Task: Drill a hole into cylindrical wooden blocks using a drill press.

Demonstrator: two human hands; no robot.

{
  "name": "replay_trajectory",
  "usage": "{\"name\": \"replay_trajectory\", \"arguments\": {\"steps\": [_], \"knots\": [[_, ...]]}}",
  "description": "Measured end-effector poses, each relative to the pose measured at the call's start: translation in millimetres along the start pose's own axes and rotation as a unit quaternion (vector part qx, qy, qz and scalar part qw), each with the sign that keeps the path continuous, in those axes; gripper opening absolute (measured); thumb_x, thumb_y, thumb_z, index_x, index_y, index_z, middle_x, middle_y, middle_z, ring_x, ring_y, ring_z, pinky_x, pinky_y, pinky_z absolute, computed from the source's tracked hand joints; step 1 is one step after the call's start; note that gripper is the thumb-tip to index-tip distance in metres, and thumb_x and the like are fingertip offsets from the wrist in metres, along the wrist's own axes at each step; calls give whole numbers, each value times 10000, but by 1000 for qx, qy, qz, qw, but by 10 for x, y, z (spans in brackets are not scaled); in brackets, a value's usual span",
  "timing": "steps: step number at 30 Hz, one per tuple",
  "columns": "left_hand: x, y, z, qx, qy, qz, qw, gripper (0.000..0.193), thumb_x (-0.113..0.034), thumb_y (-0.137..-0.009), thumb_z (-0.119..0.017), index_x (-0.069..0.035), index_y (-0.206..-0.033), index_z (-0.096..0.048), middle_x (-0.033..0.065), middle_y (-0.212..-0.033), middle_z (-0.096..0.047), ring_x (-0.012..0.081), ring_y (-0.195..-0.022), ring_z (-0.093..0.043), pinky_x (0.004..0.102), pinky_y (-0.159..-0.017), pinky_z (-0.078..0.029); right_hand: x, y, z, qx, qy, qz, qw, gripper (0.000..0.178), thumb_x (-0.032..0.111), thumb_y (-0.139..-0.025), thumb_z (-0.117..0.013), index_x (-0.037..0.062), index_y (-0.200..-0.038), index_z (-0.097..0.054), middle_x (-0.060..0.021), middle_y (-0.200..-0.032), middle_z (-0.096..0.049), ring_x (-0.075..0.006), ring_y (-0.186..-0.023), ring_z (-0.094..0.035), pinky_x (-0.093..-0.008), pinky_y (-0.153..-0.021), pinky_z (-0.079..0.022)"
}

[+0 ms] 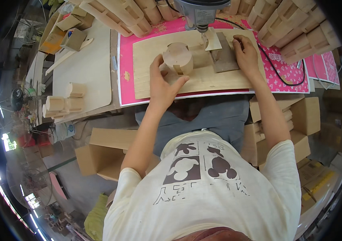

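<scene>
A round wooden block (178, 60) with notches cut in its side stands on a pale plywood board (146, 72). My left hand (163, 86) curves round its near left side, fingers and thumb apart against it. To the right, a grey-brown plate (224, 52) lies on the board under a drill press (201, 16). A pale curved guard piece (212, 41) sits by the drill's chuck, partly hiding the bit. My right hand (247, 56) rests along the plate's right edge, its fingers loosely bent and apart, with nothing visible in them.
Tall stacks of notched wooden cylinders (112, 16) rise behind the pink cloth (126, 86), with more stacks (295, 32) at the right. A black cable (277, 72) loops across the cloth. Wooden pieces (64, 102) lie at the left table edge. Open cardboard boxes (305, 116) flank my legs.
</scene>
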State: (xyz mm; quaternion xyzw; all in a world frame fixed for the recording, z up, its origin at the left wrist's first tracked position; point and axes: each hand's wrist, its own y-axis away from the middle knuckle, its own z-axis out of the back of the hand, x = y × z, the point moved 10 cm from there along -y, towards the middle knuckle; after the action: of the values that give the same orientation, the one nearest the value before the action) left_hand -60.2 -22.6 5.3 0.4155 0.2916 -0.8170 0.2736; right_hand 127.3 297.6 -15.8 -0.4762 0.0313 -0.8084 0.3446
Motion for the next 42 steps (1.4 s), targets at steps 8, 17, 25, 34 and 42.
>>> {"name": "replay_trajectory", "arguments": {"steps": [8, 17, 25, 34, 42], "knots": [[12, -503, -364, 74, 95, -24, 992, 972, -164, -905, -959, 23, -1690, -418, 222, -1555, -627, 322, -1345, -662, 432, -1158, -537, -56, 14, -13, -12, -4, -14, 1000, 307, 242, -1110, -708, 22, -1312, -779, -183, -1272, -794, -325, -1052, -792, -420, -956, -610], [-39, -725, -606, 106, 164, -14, 981, 906, -163, -887, -981, -28, -1651, -512, 162, -1428, -730, 289, -1267, -689, 413, -1093, -549, -59, 5, -23, -2, 12, -26, 1000, 314, 242, -1102, -707, 23, -1314, -781, -176, -1267, -794, -322, -1045, -790, -417, -961, -607], [-90, -709, -670, 93, 177, -32, 979, 930, -156, -874, -993, -27, -1652, -499, 159, -1456, -708, 290, -1293, -687, 408, -1111, -550, -68, 20, -17, -22, -9, 12, 1000, 324, 254, -1099, -712, 13, -1303, -787, -165, -1182, -808, -289, -1012, -788, -415, -952, -609], [-205, -686, -668, 100, 125, -41, 986, 914, -82, -892, -977, -27, -1658, -481, 140, -1485, -685, 268, -1372, -671, 405, -1191, -529, 705, -1222, 378, -17, -378, -71, 923, 405, 423, -1200, -591, 71, -1258, -782, 1, -996, -745, -94, -782, -621, -272, -678, -477], [-178, -713, -678, 82, 148, -42, 985, 914, -130, -855, -1009, -51, -1624, -520, 157, -1463, -695, 305, -1350, -678, 419, -1125, -548, 2022, -1720, 381, 79, -351, 1, 933, 325, 391, -1162, -624, 123, -1120, -803, 45, -853, -662, -70, -696, -560, -262, -594, -398]]}}
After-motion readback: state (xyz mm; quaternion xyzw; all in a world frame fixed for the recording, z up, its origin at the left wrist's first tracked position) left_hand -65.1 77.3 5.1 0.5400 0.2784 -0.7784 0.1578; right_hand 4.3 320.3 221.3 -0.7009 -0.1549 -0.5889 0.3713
